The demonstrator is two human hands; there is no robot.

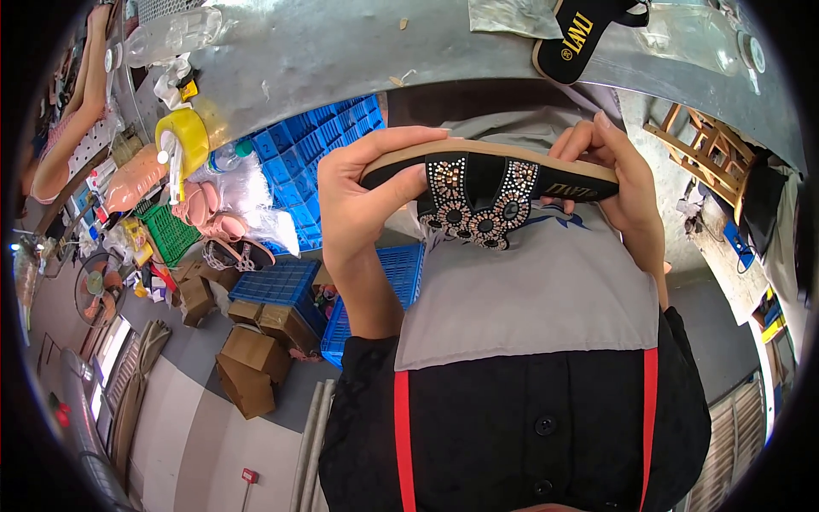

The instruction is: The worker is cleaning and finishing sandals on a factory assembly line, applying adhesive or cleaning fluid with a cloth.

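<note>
A black sandal [570, 184] with a tan sole edge and rhinestone-studded straps [482, 205] is held sideways in front of my grey apron [529, 299]. My left hand [363, 192] grips one end, its thumb on the insole beside the straps and its fingers over the sole. At the heel end, where gold print shows on the insole, my right hand [630, 175] holds on with bent fingers, partly hidden behind the sandal. Beyond my hands, a second black sandal [576, 43] lies on the metal worktable [341, 55].
Clear plastic bottles [175, 36] and a yellow tape roll [183, 141] are on the table. Blue crates [286, 282], cardboard boxes [252, 363] and pink sandals [200, 205] are at the left. A wooden stool [704, 158] stands at the right. Another person's arm [81, 111] shows at the far left.
</note>
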